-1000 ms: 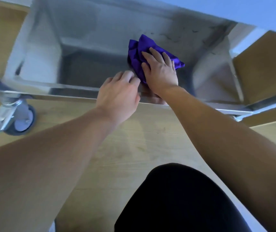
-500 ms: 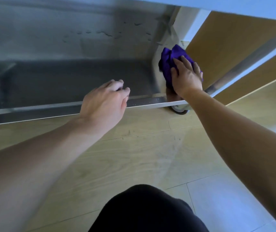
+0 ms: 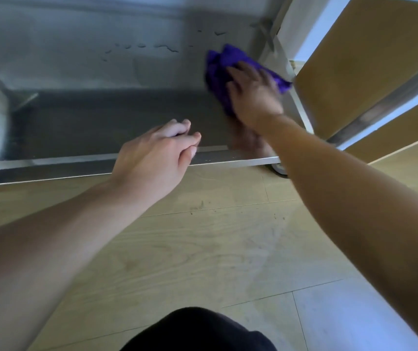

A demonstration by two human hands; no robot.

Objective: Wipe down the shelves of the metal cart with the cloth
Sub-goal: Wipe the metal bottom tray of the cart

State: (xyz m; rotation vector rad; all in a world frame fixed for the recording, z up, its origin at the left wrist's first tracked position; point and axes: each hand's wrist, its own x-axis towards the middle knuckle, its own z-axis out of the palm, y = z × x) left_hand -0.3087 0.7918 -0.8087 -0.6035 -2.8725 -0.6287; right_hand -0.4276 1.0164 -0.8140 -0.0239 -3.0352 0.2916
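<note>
– Cloth (image 3: 228, 63) pos vs 0.5 s ago?
– Slid inward from right end, now rear-right of bottom shelf (image 3: 101, 117). R hand (image 3: 253, 97) flat, pressing it; L hand (image 3: 152, 160) loose, empty, at front lip (image 3: 50, 164). Right end prob. done.

Just one head cam, looking forward and steeply down from the person's head, close in on the cart's low shelf (image 3: 116, 115) and the wood floor (image 3: 202, 249), with dark clothing (image 3: 197, 330) at the bottom edge.

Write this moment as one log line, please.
phase: wiping | right hand: pressing crumpled purple cloth on shiny metal cart shelf, near its right end | left hand: over front rim, holding nothing
</note>
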